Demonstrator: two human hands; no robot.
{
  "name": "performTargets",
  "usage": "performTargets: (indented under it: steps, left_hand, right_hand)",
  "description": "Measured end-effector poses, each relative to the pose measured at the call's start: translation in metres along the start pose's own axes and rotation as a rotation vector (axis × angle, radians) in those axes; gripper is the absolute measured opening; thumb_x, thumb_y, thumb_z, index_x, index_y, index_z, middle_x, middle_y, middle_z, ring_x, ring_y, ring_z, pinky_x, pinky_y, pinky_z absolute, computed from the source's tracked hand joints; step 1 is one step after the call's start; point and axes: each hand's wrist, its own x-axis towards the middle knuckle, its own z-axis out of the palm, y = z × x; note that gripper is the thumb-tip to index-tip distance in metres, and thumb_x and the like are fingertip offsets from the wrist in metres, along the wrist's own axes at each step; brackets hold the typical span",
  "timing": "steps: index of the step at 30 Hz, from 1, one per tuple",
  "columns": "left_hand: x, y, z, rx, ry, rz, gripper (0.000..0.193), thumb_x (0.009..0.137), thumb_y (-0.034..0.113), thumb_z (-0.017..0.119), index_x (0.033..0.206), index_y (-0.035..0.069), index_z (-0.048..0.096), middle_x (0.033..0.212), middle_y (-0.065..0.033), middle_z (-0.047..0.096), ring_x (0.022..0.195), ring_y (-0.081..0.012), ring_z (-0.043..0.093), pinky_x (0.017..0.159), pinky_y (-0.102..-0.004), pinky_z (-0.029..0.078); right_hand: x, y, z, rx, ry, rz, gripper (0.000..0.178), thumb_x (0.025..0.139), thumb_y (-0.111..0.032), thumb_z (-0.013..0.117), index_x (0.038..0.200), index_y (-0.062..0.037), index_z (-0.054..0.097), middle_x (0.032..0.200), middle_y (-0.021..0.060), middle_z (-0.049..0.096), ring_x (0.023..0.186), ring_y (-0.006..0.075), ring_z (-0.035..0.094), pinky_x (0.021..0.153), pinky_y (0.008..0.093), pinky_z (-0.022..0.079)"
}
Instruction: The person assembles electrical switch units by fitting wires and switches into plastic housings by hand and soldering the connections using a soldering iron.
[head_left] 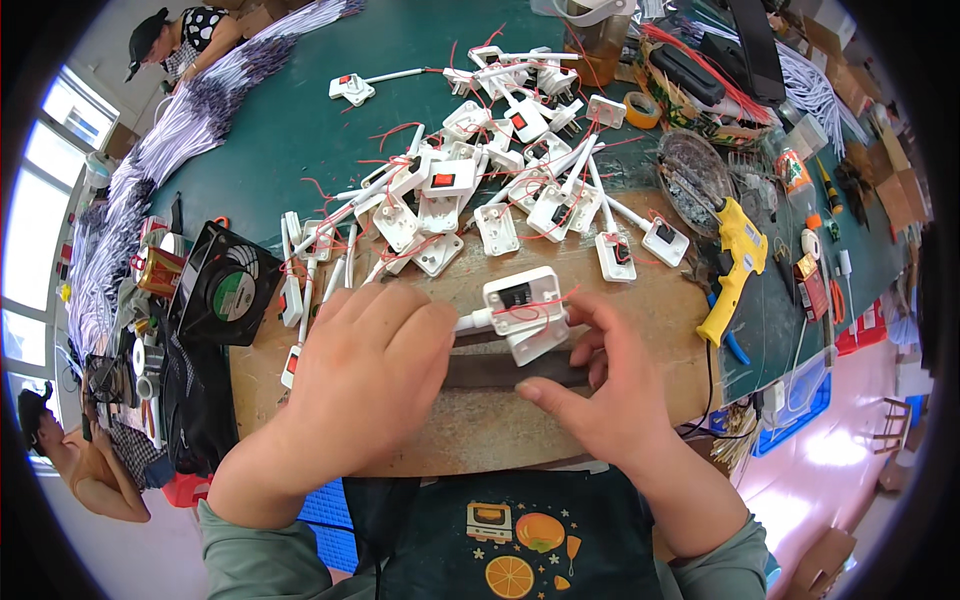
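Observation:
My left hand (375, 370) is closed around the white stem of a small white plastic switch housing (535, 335), holding it tilted above the bench. The housing shows its hollow inside, with a black switch body and thin red wires. At its right edge, my right hand (610, 385) has its index fingertip against or very near the housing. Its thumb is spread away below, and nothing shows gripped between them. Beneath both hands a dark flat strip (480, 372) lies on the wooden board (640, 300). Beyond them is a heap of similar housings (440, 178) with red wires.
At the right lie a yellow glue gun (738, 265), a round clear dish (690, 180) and a roll of orange tape (641, 110). A black fan (225, 285) stands at the left, near long bundles of white cable (170, 145). Two other people sit further left.

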Motion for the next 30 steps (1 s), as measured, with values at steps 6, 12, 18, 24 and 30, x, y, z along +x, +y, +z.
performTargets:
  steps: [6, 12, 18, 24, 30]
  left_hand:
    - [-0.005, 0.007, -0.002, -0.166, 0.058, -0.042, 0.018, 0.081, 0.003, 0.074, 0.098, 0.004, 0.067, 0.089, -0.0118, 0.065, 0.079, -0.0321, 0.065, 0.070, -0.0421, 0.051]
    - [-0.028, -0.003, 0.013, -0.148, -0.022, -0.119, 0.014, 0.084, 0.006, 0.072, 0.096, 0.005, 0.065, 0.086, -0.0102, 0.062, 0.077, -0.0311, 0.063, 0.068, -0.0431, 0.050]
    - [-0.039, -0.007, 0.019, -0.058, -0.119, -0.137, 0.016, 0.083, 0.010, 0.074, 0.097, 0.005, 0.067, 0.087, -0.0103, 0.064, 0.081, -0.0324, 0.064, 0.072, -0.0434, 0.049]
    - [-0.027, -0.003, 0.015, -0.097, -0.088, -0.157, 0.023, 0.080, 0.013, 0.079, 0.099, 0.006, 0.069, 0.094, -0.0113, 0.065, 0.088, -0.0327, 0.064, 0.078, -0.0428, 0.050]
    - [-0.008, 0.003, 0.031, -0.227, -0.040, -0.045, 0.019, 0.078, 0.011, 0.079, 0.096, 0.008, 0.072, 0.102, -0.0098, 0.065, 0.096, -0.0316, 0.064, 0.085, -0.0421, 0.050]
  right_hand:
    - [0.003, 0.012, 0.000, 0.526, -0.084, 0.178, 0.027, 0.095, -0.013, 0.071, 0.120, -0.0049, 0.064, 0.094, 0.0022, 0.066, 0.076, 0.0080, 0.056, 0.069, 0.0246, 0.048]
    - [0.032, 0.019, -0.018, 0.051, -0.150, -0.163, 0.017, 0.095, -0.012, 0.066, 0.110, -0.0084, 0.072, 0.098, 0.0078, 0.069, 0.090, 0.0240, 0.066, 0.079, 0.0356, 0.053]
    - [0.045, 0.021, -0.005, -0.039, -0.199, -0.223, 0.020, 0.094, -0.015, 0.066, 0.112, -0.0100, 0.073, 0.112, 0.0110, 0.068, 0.104, 0.0331, 0.063, 0.090, 0.0424, 0.052]
    - [0.026, 0.006, -0.015, -0.058, -0.028, -0.132, 0.031, 0.090, -0.019, 0.071, 0.121, -0.0123, 0.069, 0.112, 0.0101, 0.067, 0.108, 0.0309, 0.062, 0.092, 0.0419, 0.051]
    - [0.008, 0.014, -0.022, -0.108, -0.121, -0.221, 0.024, 0.087, -0.020, 0.076, 0.109, -0.0113, 0.073, 0.106, 0.0070, 0.067, 0.097, 0.0285, 0.065, 0.084, 0.0404, 0.053]
